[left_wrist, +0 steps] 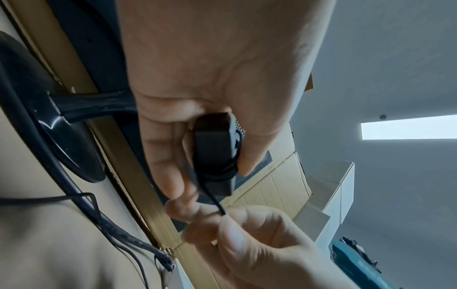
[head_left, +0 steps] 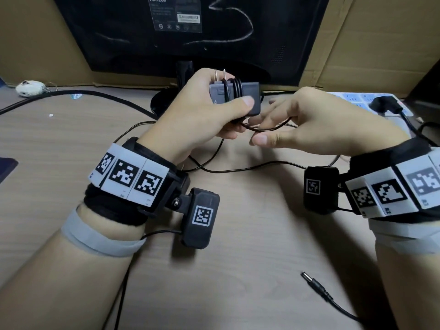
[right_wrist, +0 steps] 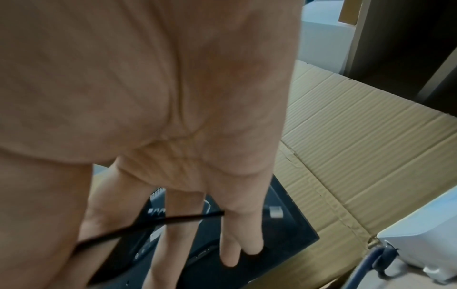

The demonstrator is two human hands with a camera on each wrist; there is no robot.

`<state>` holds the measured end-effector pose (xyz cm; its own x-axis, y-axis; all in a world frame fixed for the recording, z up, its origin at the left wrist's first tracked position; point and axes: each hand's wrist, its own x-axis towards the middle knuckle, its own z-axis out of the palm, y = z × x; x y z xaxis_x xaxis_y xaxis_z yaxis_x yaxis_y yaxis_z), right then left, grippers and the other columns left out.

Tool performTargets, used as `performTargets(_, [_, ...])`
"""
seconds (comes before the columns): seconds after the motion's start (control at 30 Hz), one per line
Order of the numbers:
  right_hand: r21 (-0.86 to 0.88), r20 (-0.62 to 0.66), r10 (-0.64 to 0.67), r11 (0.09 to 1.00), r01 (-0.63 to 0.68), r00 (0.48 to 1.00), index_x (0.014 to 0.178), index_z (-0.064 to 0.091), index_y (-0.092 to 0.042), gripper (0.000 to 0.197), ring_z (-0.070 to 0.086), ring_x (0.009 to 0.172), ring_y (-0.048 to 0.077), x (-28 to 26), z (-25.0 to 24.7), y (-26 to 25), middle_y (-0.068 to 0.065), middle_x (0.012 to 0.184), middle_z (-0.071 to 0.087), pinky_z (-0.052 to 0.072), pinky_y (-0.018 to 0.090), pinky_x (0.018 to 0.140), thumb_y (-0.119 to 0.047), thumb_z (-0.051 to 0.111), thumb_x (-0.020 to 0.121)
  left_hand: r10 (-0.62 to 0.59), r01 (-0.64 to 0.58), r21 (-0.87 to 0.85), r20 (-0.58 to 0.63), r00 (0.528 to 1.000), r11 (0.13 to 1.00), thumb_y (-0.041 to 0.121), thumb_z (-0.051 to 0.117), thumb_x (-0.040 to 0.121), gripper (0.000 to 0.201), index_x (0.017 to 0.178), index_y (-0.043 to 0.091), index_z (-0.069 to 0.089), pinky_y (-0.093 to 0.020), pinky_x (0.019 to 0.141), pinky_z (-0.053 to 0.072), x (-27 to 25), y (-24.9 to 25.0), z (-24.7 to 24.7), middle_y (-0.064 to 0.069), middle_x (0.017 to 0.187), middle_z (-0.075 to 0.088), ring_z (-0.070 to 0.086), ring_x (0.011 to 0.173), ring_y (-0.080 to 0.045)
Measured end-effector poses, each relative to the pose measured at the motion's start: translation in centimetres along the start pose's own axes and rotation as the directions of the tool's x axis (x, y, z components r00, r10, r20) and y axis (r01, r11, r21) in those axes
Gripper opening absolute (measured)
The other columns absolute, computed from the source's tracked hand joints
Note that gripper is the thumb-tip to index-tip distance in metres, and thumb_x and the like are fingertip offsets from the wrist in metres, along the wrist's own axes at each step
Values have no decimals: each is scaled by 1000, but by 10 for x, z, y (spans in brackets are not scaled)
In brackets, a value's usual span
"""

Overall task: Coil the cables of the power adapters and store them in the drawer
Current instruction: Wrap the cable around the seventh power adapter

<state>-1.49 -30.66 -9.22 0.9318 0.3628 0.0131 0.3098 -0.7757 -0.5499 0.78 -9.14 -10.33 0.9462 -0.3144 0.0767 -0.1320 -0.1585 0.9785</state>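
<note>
Adapter: one adapter [head_left: 234,94] sat at upper centre of the head view, above the desk [head_left: 238,234], with two prongs pointing up and several turns of cable [head_left: 269,128] wound round its middle.
Left hand: your left hand [head_left: 202,110] clamped the adapter, thumb across its near face, fingers curled behind it; in the left wrist view the adapter [left_wrist: 213,148] showed only as a dark block between thumb and fingers.
Right hand: your right hand [head_left: 309,125] sat just right of the adapter, fingertips closed on the cable just below it; the left wrist view showed the cable [left_wrist: 215,201] running from the adapter into those fingertips.
Hard to see: in the right wrist view your palm [right_wrist: 148,88] filled most of the frame, and the cable [right_wrist: 148,224] was a blurred dark streak across the fingers.
Loose cable: the rest looped on the desk at centre frame, partly hidden behind both wrists; one barrel plug [head_left: 314,283] lay at lower right, and I could not trace it to the adapter.
Drawer: cut out of all three views.
Behind: one monitor [head_left: 190,32] stood at top centre, its top cut off; one power strip [head_left: 371,101] showed at right, partly hidden by your right hand.
</note>
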Motion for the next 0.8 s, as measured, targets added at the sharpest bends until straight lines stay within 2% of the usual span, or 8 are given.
performTargets(0.13, [-84, -84, -19, 996, 12, 996, 95, 82, -40, 13, 66, 111, -1, -2, -7, 0, -25, 113, 74, 50, 37, 104, -48, 78, 86, -37, 37, -27, 16, 999, 999, 5, 78, 92, 43, 128, 11, 55, -46, 80, 66, -1, -1, -1, -17, 121, 67, 79, 91, -34])
performTargets(0.27, [-129, -226, -27, 992, -2, 974, 79, 76, -43, 14, 63, 101, -2, -6, -11, -7, -18, 111, 69, 44, 11, 81, -57, 81, 77, -36, 30, 86, 68, 997, 996, 5, 83, 85, 48, 124, 19, 60, -42, 85, 65, -1, -3, -6, -13, 119, 68, 79, 93, -28])
performTargets(0.37, [-129, -294, -54, 992, 17, 954, 78, 76, -40, 21, 60, 98, -6, -8, -13, -11, -12, 111, 65, 37, -1, 74, -57, 84, 70, -51, 30, 178, 116, 992, 984, 8, 91, 76, 52, 118, 29, 67, -27, 84, 62, -3, -3, -6, -2, 119, 70, 74, 98, -15])
performTargets(0.5, [-101, -401, -83, 994, 46, 913, 72, 72, -24, 44, 62, 84, 4, -6, -11, -9, -2, 99, 68, 43, 10, 66, -63, 88, 60, -29, -18, 256, 178, 984, 967, 6, 92, 70, 56, 113, 34, 69, -29, 87, 59, -5, 0, -4, 4, 113, 70, 70, 102, -14])
performTargets(0.53, [-92, -421, -85, 994, 50, 903, 72, 71, -21, 47, 64, 79, 6, -6, -11, -9, -2, 92, 70, 45, 14, 64, -64, 87, 61, -28, -23, 268, 185, 982, 963, 5, 91, 71, 56, 112, 35, 68, -29, 86, 58, -6, 0, -5, 4, 113, 69, 69, 101, -13])
performTargets(0.63, [53, -406, -41, 996, 68, 913, 82, 75, -18, 38, 71, 67, 1, -7, -10, -11, -5, 76, 74, 49, 10, 60, -53, 85, 75, -26, -37, 288, 212, 977, 957, 7, 90, 72, 55, 112, 36, 66, -36, 91, 59, -7, 1, -5, 2, 116, 69, 69, 103, -16])
performTargets(0.73, [134, -373, -18, 988, 73, 928, 86, 75, -15, 33, 76, 66, 10, -6, -7, -12, 2, 75, 76, 61, 23, 64, -47, 84, 79, -25, -10, 147, 238, 971, 989, 14, 91, 78, 45, 114, 22, 66, -49, 86, 65, -12, 3, 2, -8, 110, 74, 75, 93, -21])
performTargets(0.8, [150, -370, -15, 986, 76, 929, 86, 75, -15, 35, 75, 65, 13, -6, -6, -14, 5, 75, 76, 60, 24, 62, -47, 85, 77, -38, 22, 66, 239, 970, 998, 20, 88, 84, 37, 113, 13, 66, -51, 80, 66, -13, 3, 5, -8, 102, 75, 75, 86, -18])
